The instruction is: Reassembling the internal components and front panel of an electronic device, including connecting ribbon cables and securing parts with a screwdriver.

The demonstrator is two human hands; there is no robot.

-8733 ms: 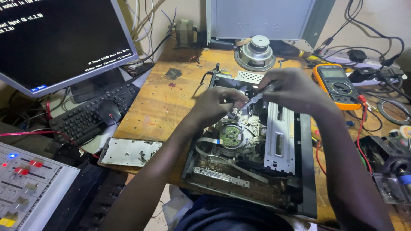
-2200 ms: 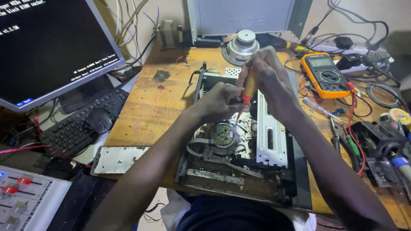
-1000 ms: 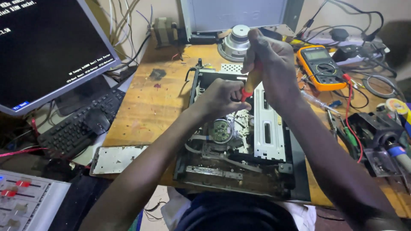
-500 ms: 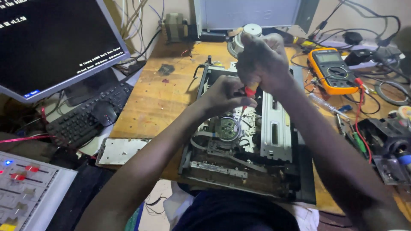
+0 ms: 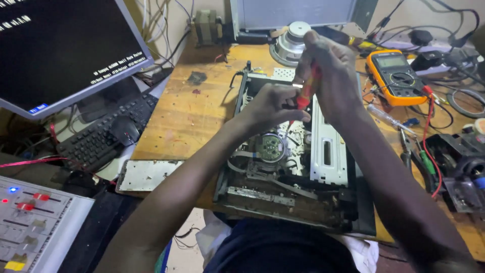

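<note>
Under my fingers, in the head view, sits an opened video deck (image 5: pixel 303 192) on the wooden worktop (image 5: pixel 192 116), its cover off and its round drum (image 5: pixel 271 146) bare just below my left hand (image 5: pixel 273 103). My right hand (image 5: pixel 328 71) is wrapped shut around the handle of a red-tipped screwdriver (image 5: pixel 305 93), held nearly upright with the blade pointing down into the deck. The fingers of my left hand are curled closed near the red collar, pinching or steadying the shaft; the tip itself is hidden behind them, so I cannot tell what it sits on.

Just right of my fingers lies the deck's pale metal bracket (image 5: pixel 328 151). Further right are an orange multimeter (image 5: pixel 396 76) with its red lead (image 5: pixel 433 141), and loose hand tools (image 5: pixel 404 146). Beyond my fingers stands a bare speaker (image 5: pixel 293 43). Far to their left are a monitor (image 5: pixel 60 50), a black keyboard (image 5: pixel 106 134) and a mixing console (image 5: pixel 35 222); a loose metal plate (image 5: pixel 146 174) lies near my left forearm.

I judge the risk to be a slip: if I press off-axis, the blade could jump and gouge the drum or the thin ribbon near it. A freed screw could also drop into the mechanism, where I would struggle to see it.
</note>
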